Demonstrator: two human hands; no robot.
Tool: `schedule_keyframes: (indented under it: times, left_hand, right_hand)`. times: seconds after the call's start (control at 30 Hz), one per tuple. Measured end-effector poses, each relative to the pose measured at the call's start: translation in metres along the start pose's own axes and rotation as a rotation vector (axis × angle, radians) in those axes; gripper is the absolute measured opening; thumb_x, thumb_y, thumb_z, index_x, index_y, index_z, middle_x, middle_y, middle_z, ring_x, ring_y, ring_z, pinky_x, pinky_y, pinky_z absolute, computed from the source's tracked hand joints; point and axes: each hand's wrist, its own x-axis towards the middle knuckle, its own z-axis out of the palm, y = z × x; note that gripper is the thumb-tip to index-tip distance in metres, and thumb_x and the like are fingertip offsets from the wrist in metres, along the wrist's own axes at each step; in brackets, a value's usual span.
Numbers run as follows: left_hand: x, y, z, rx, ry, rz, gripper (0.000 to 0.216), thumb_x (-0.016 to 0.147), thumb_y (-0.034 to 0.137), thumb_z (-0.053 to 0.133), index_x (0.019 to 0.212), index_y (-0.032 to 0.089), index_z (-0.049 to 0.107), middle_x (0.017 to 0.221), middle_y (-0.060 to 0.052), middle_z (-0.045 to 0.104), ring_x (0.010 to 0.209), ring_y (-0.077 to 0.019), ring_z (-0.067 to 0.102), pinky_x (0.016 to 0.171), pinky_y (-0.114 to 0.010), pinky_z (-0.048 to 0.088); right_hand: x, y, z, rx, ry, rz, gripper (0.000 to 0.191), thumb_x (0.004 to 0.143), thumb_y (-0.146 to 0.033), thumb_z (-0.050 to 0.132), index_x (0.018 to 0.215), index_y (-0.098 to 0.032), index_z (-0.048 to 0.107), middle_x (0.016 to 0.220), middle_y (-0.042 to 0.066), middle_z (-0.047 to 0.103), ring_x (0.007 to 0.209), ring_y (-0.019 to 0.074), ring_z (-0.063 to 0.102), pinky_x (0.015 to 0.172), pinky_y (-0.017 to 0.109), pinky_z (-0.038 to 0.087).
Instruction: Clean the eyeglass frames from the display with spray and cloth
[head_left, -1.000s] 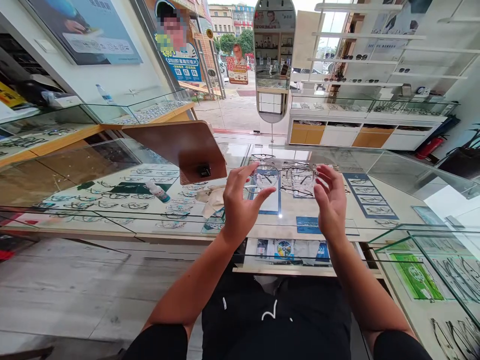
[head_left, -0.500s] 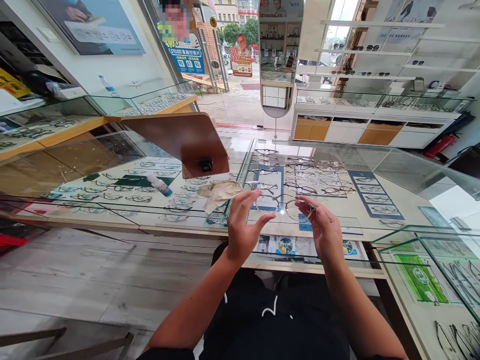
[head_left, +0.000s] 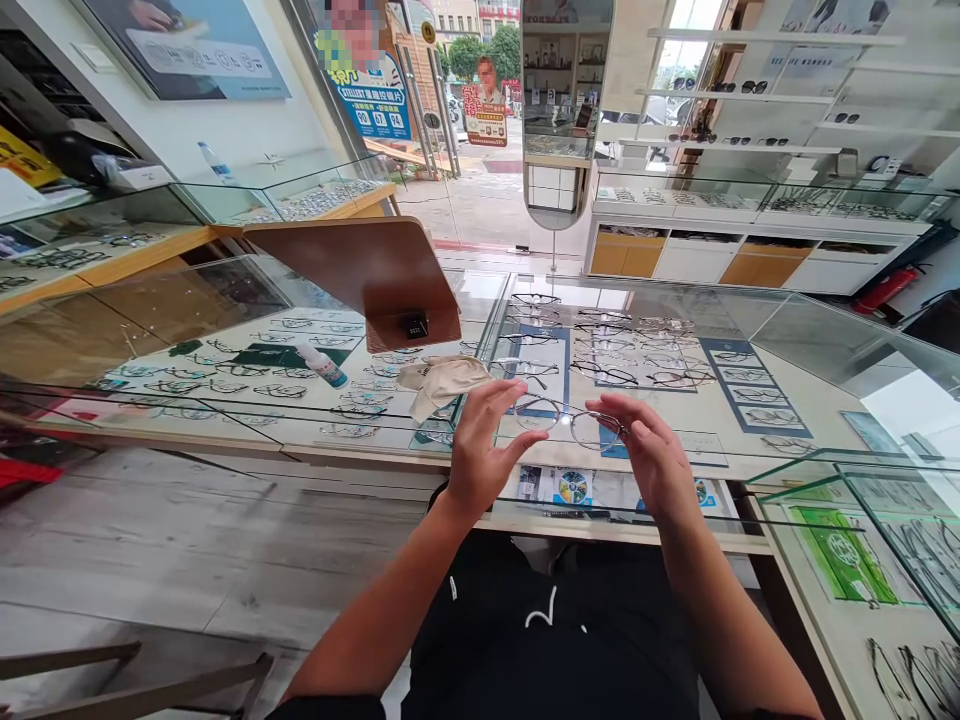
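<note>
A pair of thin-rimmed eyeglasses is held up above the glass counter, one round lens near each hand. My left hand grips the frame's left side, thumb below and fingers above. On the other side, my right hand has its fingers around the right end of the frame; the exact contact is partly hidden. The frame tilts slightly down toward the right. Left of my left hand, a crumpled beige cloth lies on the counter. Farther left stands a small white bottle with a blue-green base, apparently tilted in view.
Rows of eyeglasses lie inside the glass display counter. A brown tilted mirror or board stands on its left part. A green packet sits in the right-hand case. Beyond are a tall mirror and display shelves.
The eyeglasses have tipped a little, their right side lower. My right hand has shifted slightly right and down, while my left hand stays nearly in place. The view has moved slightly.
</note>
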Motion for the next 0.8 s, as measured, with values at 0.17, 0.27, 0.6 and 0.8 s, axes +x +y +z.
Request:
schedule_keyframes:
  times: [0.17, 0.27, 0.6, 0.8]
  left_hand:
    - [0.002, 0.001, -0.014, 0.141, -0.150, 0.189, 0.053, 0.096, 0.033, 0.083, 0.146, 0.029, 0.066, 0.137, -0.013, 0.072, 0.134, -0.0321, 0.072, 0.110, -0.047, 0.062]
    - [0.004, 0.008, -0.020, 0.201, -0.184, 0.292, 0.050, 0.095, 0.027, 0.084, 0.143, 0.027, 0.069, 0.131, -0.013, 0.075, 0.135, -0.0330, 0.073, 0.110, -0.046, 0.061]
    - [0.010, 0.025, -0.038, 0.209, -0.252, 0.319, 0.045, 0.097, 0.022, 0.081, 0.140, 0.027, 0.070, 0.127, -0.011, 0.077, 0.134, -0.0326, 0.073, 0.104, -0.045, 0.062]
    - [0.010, 0.032, -0.040, 0.028, -0.313, 0.263, 0.046, 0.098, 0.021, 0.080, 0.142, 0.022, 0.065, 0.131, -0.013, 0.075, 0.122, -0.0246, 0.078, 0.103, -0.038, 0.067]
  right_hand:
    - [0.006, -0.022, -0.004, -0.566, -0.152, -0.169, 0.015, 0.102, -0.041, 0.075, 0.111, -0.031, 0.081, 0.135, 0.008, 0.078, 0.131, 0.0326, 0.069, 0.117, 0.054, 0.051]
    - [0.008, -0.026, 0.001, -0.743, -0.205, -0.239, 0.011, 0.104, -0.037, 0.072, 0.102, -0.030, 0.079, 0.135, 0.009, 0.077, 0.126, 0.0326, 0.068, 0.112, 0.056, 0.051]
    - [0.007, -0.027, -0.002, -0.803, -0.360, -0.234, 0.013, 0.108, -0.037, 0.068, 0.102, -0.031, 0.078, 0.135, 0.007, 0.077, 0.125, 0.0313, 0.066, 0.106, 0.053, 0.053]
    - [0.006, -0.027, -0.006, -0.706, -0.428, -0.180, 0.016, 0.110, -0.038, 0.065, 0.104, -0.029, 0.076, 0.150, 0.010, 0.069, 0.139, 0.0320, 0.062, 0.115, 0.056, 0.052]
